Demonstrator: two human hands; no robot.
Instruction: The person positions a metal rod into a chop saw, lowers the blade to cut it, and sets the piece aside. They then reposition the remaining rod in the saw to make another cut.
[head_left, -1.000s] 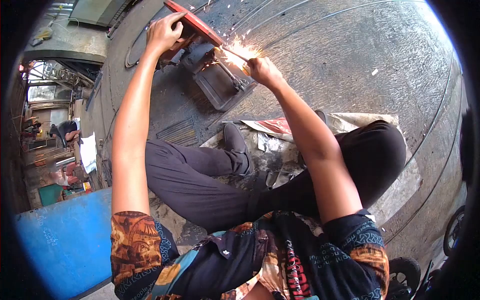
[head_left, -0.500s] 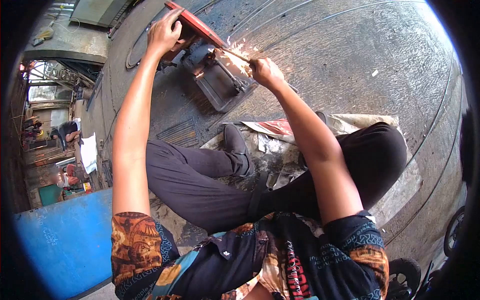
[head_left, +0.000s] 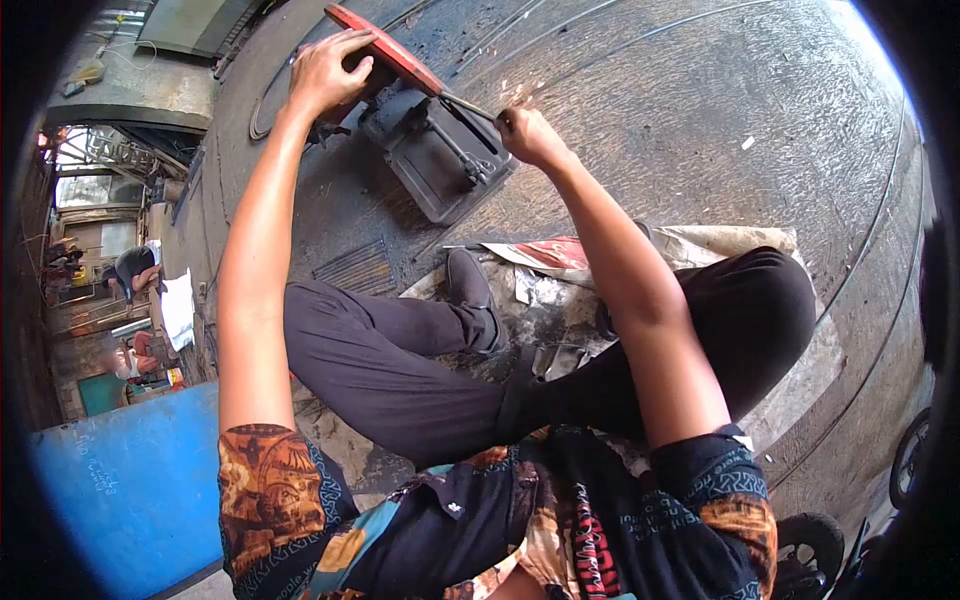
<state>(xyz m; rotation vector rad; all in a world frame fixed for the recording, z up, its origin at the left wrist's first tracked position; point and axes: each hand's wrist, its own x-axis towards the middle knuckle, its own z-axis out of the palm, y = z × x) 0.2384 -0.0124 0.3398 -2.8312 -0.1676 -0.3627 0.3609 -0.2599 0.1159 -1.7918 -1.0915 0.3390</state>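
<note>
A cut-off saw with a red blade guard stands on the floor beyond my feet. My left hand lies on the guard's near side, fingers stretched toward its edge and thumb apart. At the guard's lower end, my right hand is wrapped round a thin metal handle bar. Below the bar sits the saw's dark base plate with its vise screw. A few sparks fly beside my right hand. The cutting disc is hidden behind the guard.
Several short metal rods lie in a row left of my boot. Long rods cross the wet floor. A blue panel is at my left. Two people are in the background, and motorbike wheels stand at right.
The bright spark shower at the saw has shrunk to a few faint sparks. The guard and both hands have shifted only slightly.
</note>
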